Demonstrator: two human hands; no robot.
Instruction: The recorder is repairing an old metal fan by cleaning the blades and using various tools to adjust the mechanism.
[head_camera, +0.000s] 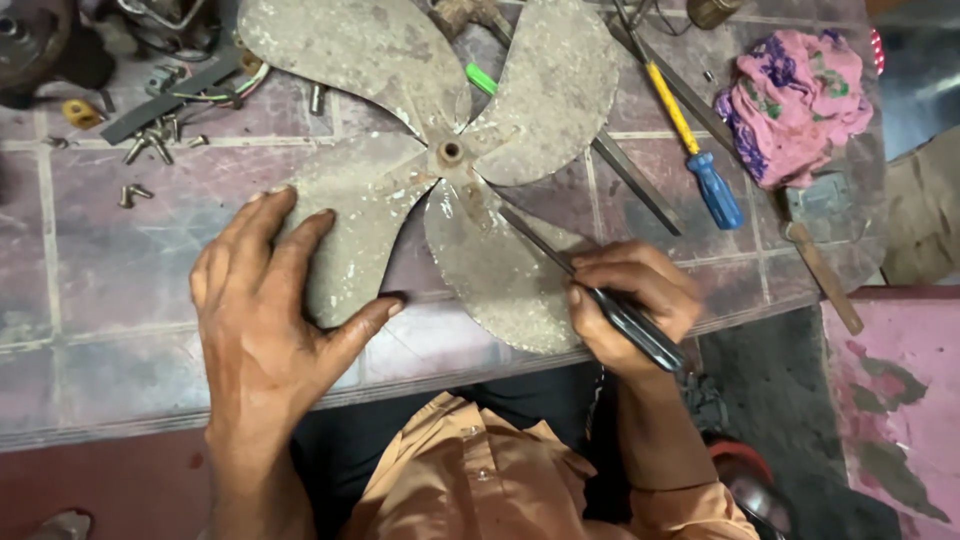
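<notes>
A dusty metal fan blade (452, 150) with several broad vanes lies flat on the tiled bench (110, 270). My left hand (270, 310) presses flat on its lower-left vane, fingers spread. My right hand (630, 300) grips a black-handled screwdriver (590, 290) like a pen. Its thin shaft runs up-left across the lower vane, and its tip rests on that vane close to the hub (450, 152).
A yellow-and-blue screwdriver (690, 140), a flat metal file (640, 185), a pink cloth (795, 100) and a wooden-handled tool (820, 265) lie at the right. Loose screws (150, 150) and wires sit at the top left. The bench edge runs near my lap.
</notes>
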